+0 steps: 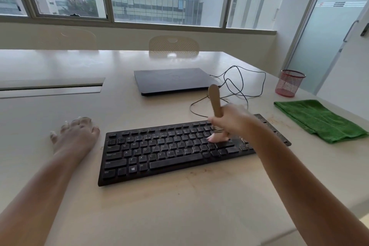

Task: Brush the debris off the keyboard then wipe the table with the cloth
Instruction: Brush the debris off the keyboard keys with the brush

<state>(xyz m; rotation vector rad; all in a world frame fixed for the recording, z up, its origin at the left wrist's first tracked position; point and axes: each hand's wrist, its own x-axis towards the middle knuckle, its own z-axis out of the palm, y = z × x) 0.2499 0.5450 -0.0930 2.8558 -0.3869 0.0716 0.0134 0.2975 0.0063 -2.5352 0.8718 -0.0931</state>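
Observation:
A dusty black keyboard (159,154) lies slanted on the pale table (179,205). My right hand (231,120) grips a wooden-handled brush (215,102), its pale bristles down on the keys at the keyboard's right middle. My left hand (75,136) rests flat on the table, fingers spread, just left of the keyboard. A folded green cloth (319,120) lies at the right, beyond the keyboard's end. Brownish debris speckles the table in front of the keyboard and near the cloth.
A closed dark laptop (173,80) sits behind the keyboard, with a black cable (243,86) looping to its right. A red mesh cup (289,83) stands near the right edge. A chair back (173,46) shows beyond the far edge.

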